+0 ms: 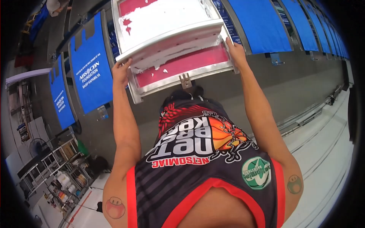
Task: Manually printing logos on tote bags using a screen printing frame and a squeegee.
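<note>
A screen-printing frame (142,89) with a pale metal rim and red mesh (205,59) lies in front of me. White ink (163,17) thickly covers the mesh's far part, and a few white flecks dot the near part. Across the frame, tilted, runs a long pale squeegee (175,33), its near face smeared with white. At its left end, my left hand (121,72) is closed with the thumb on top. My right hand (236,55) closes around the squeegee's right end, beside the frame's right rail; some of its fingers are hidden.
Blue printed fabric pieces (262,26) lie on a long dark table (296,76) to the right, with more blue pieces (89,68) to the left. A metal bracket (185,81) sits at the frame's near edge. Shelving with containers (66,182) stands lower left.
</note>
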Demonstrator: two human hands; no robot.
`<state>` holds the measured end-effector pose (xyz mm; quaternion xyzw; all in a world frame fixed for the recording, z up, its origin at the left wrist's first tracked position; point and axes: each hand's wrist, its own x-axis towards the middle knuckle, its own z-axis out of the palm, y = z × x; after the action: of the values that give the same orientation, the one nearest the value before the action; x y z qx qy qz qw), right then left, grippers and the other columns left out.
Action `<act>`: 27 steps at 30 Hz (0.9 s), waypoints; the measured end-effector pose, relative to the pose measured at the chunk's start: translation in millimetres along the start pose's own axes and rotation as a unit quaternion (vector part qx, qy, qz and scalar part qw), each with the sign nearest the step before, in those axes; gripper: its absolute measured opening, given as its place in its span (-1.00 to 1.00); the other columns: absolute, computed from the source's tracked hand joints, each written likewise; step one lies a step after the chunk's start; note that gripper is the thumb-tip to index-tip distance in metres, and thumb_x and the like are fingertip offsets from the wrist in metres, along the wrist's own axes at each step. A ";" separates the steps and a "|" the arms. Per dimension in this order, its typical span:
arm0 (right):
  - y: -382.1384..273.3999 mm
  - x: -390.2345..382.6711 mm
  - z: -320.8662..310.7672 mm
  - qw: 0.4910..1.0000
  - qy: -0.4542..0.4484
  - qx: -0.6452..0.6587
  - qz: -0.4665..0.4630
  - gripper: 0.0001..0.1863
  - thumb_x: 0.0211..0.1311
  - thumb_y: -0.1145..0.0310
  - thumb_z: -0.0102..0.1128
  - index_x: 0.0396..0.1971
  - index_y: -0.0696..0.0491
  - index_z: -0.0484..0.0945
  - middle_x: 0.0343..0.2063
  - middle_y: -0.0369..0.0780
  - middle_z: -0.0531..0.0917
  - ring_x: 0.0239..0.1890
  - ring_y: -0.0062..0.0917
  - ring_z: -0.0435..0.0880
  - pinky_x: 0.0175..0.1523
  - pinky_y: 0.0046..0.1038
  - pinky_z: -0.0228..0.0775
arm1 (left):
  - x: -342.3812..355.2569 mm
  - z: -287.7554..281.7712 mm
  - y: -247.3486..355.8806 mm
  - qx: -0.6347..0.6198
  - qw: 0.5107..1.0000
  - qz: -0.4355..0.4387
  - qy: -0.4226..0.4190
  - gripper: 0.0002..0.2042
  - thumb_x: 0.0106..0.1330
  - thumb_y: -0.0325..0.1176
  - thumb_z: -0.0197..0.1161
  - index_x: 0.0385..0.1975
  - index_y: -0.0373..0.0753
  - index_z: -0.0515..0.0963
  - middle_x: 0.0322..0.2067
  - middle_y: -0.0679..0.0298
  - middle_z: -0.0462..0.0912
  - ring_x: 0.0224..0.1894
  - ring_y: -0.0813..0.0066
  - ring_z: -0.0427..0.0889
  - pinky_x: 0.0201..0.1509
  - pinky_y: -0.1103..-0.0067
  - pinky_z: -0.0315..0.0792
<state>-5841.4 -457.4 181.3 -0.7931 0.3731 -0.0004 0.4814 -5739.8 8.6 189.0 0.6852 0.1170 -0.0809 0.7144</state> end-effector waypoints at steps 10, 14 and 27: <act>-1.5 -18.8 -5.5 1.000 0.007 -0.003 -0.008 -0.30 0.19 -0.24 0.01 -0.14 0.18 0.61 -0.23 0.00 0.66 -0.08 -0.25 0.61 0.01 -0.35 0.35 | -15.4 -0.9 -10.8 -0.013 1.000 0.005 0.005 -0.61 -0.01 -0.48 0.49 -0.17 -0.39 0.53 -0.19 0.23 0.59 -0.12 0.49 0.54 0.06 0.54 0.33; 8.5 -17.9 -11.7 1.000 0.017 -0.001 0.017 -0.30 0.20 -0.23 0.00 -0.13 0.19 0.60 -0.22 0.00 0.66 -0.08 -0.25 0.61 0.04 -0.37 0.34 | -22.7 6.5 -11.9 -0.013 1.000 0.008 -0.011 -0.62 -0.02 -0.52 0.48 -0.16 -0.38 0.54 -0.20 0.23 0.59 -0.15 0.50 0.55 0.03 0.55 0.36; -86.7 -12.0 -5.6 0.776 -0.070 -0.441 -0.446 -0.82 -0.13 0.47 0.23 -0.42 -0.04 0.62 -0.51 -0.21 0.64 -0.40 -0.30 0.63 -0.30 -0.30 0.48 | -55.8 38.7 33.8 0.584 0.759 0.271 -0.101 -0.68 -0.16 -0.50 0.36 -0.30 -0.25 0.58 -0.37 0.12 0.65 -0.25 0.16 0.62 0.09 0.24 0.36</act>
<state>-5800.7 -432.1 254.9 -0.9940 -0.0977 0.0048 0.0493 -5781.8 -30.9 238.2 0.9604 -0.2159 -0.0052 0.1759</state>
